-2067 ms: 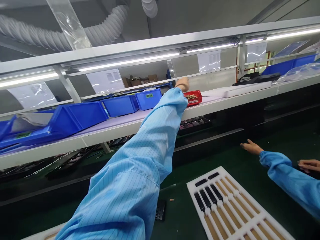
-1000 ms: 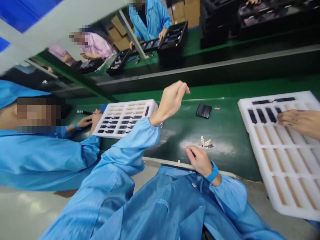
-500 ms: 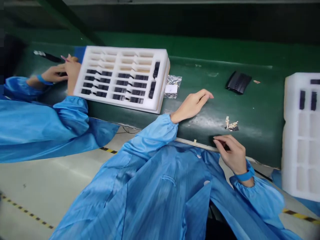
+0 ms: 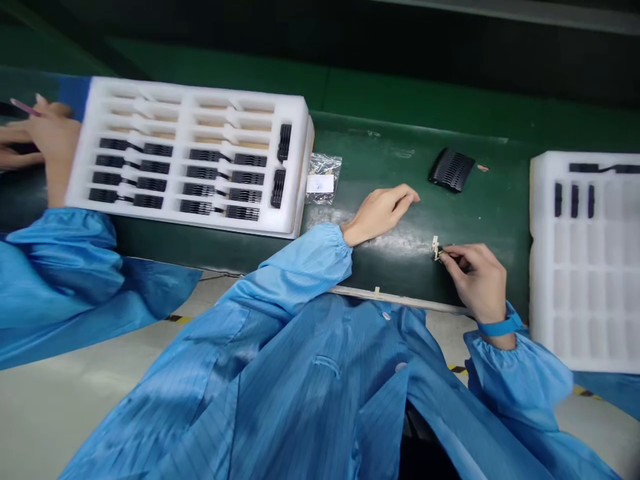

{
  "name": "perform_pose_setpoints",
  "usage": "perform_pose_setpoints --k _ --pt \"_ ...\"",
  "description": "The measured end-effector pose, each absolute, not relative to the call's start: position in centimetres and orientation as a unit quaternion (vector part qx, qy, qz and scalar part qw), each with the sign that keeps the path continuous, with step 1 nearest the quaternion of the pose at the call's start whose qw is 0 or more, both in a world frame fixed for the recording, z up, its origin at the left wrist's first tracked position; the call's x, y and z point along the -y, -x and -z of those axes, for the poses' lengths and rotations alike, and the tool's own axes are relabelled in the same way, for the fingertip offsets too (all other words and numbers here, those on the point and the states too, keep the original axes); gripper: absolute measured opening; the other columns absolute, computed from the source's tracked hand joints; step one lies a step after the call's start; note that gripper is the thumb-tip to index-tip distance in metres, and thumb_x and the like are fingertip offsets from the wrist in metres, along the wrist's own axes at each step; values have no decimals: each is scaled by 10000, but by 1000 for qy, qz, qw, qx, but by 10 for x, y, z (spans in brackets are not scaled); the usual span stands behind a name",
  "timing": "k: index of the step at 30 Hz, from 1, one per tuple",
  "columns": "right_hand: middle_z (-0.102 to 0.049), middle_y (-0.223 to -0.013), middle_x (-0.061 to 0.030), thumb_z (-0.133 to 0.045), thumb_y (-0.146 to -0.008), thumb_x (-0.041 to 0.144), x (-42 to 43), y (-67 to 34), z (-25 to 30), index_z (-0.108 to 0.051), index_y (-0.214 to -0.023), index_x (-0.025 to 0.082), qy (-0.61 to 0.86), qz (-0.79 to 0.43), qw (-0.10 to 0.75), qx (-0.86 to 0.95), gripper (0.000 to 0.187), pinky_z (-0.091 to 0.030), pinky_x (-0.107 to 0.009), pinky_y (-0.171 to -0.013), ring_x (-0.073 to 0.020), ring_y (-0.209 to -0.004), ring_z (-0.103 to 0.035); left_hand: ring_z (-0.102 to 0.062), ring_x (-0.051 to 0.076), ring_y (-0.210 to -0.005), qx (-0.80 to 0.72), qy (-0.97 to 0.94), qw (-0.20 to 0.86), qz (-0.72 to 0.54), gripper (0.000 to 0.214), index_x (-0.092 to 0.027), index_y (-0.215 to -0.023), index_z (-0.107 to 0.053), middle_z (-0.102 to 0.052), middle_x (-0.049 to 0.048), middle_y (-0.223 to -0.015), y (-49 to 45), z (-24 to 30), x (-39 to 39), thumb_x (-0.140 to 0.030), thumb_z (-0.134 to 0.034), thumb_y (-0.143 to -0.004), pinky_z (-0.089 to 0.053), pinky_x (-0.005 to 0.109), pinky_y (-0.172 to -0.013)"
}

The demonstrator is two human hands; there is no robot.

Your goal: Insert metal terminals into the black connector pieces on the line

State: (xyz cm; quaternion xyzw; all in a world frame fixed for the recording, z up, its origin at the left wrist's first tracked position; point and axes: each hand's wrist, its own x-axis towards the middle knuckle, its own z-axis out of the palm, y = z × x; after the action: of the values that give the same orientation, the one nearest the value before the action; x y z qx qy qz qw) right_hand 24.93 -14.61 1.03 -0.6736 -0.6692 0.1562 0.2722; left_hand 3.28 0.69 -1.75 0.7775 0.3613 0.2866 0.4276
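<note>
My left hand [image 4: 383, 212] rests on the green table top [image 4: 400, 147], fingers bent and pressed together at the tips; what they hold, if anything, is hidden. Further right, my right hand [image 4: 475, 273] has thumb and forefinger closed in a pinch at a small pile of cream-coloured pieces [image 4: 435, 245]. The fingers cover part of that pile. Beyond both hands lies a black curved, slotted part [image 4: 451, 170], with a small pinkish scrap [image 4: 483, 168] beside it.
A white foam tray [image 4: 291, 220] with black slotted parts stands left, a clear bag [image 4: 324, 179] with a white label beside it. Another foam tray [image 4: 543, 267] stands right, with several black parts. A co-worker's hands [image 4: 55, 133] are at the far left.
My right hand has moved forward from the table's front edge to the cream-coloured pieces. My left hand keeps its place on the table. The view has swung to the right.
</note>
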Motion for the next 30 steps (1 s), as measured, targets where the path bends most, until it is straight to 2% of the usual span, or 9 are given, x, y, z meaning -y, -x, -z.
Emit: perform_pose_setpoints --k 4,11,13,17,23,27,30 --pt "-609 -942 -55 -709 -894 254 125 -250 -3 -712 -1159 192 665 -173 221 692 272 -485 -315 -743 -170 -748 -554 -675 137 -869 -365 -776 435 -275 317 -172 -1099 -682 -728 49 -945 -34 15 -7 -319 -409 -1034 -432 233 -763" --pt "-595 -907 -57 -678 -878 261 96 -264 -3 -659 -922 191 621 -246 165 726 85 -464 -326 -700 -174 -710 -558 -641 119 -737 -370 -778 434 -264 314 -172 -1104 -692 -690 12 -781 -34 18 -8 -312 -421 -1030 -418 230 -720" --pt "-610 -837 -41 -673 -889 306 82 -264 -9 -644 -921 200 611 -291 184 713 114 -458 -321 -668 -171 -677 -561 -632 116 -718 -371 -776 437 -265 310 -172 -1101 -692 -672 0 -736 -34 20 -9 -313 -425 -1028 -417 229 -708" --pt "-679 -837 -48 -714 -863 404 38 -253 -17 -654 -980 193 575 -398 305 646 248 -483 -308 -657 -184 -725 -628 -613 95 -687 -388 -728 472 -311 316 -165 -1094 -678 -658 -1 -746 -35 23 -11 -350 -431 -1027 -442 211 -686" --pt "-736 -916 -71 -640 -904 391 10 -218 2 -744 -1038 185 568 -342 391 638 267 -486 -325 -673 -182 -727 -627 -647 98 -738 -403 -634 565 -342 346 -166 -1068 -630 -694 38 -946 -34 33 -17 -478 -515 -971 -468 167 -537" --pt "-732 -918 -65 -641 -910 385 22 -211 18 -694 -1115 180 576 -330 407 627 295 -488 -311 -650 -172 -709 -626 -651 111 -758 -406 -637 573 -319 324 -156 -998 -619 -674 38 -912 -32 37 -17 -471 -593 -924 -490 165 -525" --pt "-726 -891 -54 -646 -905 377 25 -214 22 -701 -1089 187 585 -327 400 625 270 -475 -302 -631 -162 -675 -605 -637 107 -725 -409 -623 584 -323 326 -148 -966 -603 -650 30 -845 -30 34 -17 -470 -600 -918 -494 167 -516"
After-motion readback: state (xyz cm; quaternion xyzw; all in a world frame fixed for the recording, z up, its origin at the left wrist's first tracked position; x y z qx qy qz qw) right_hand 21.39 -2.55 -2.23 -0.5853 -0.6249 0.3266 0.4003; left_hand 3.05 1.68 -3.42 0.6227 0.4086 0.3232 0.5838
